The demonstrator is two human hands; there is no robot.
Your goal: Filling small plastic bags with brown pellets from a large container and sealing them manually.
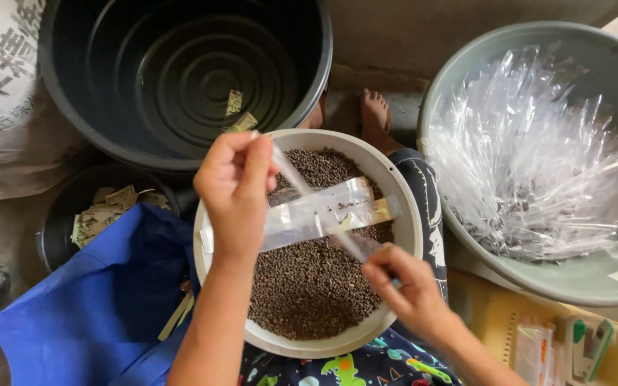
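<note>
A white bowl full of small brown granules rests on my lap. Above it my left hand pinches a thin clear plastic sleeve that slants down to the right. My right hand grips the sleeve's lower end over the granules. A second flat clear packet with a small yellowish slip at its right end lies across the hands, just above the bowl.
A large dark tub with two paper slips stands behind the bowl. A grey basin of clear plastic sleeves is at right. A blue bag and a dark bucket of slips sit at left. A yellow box holds a stapler.
</note>
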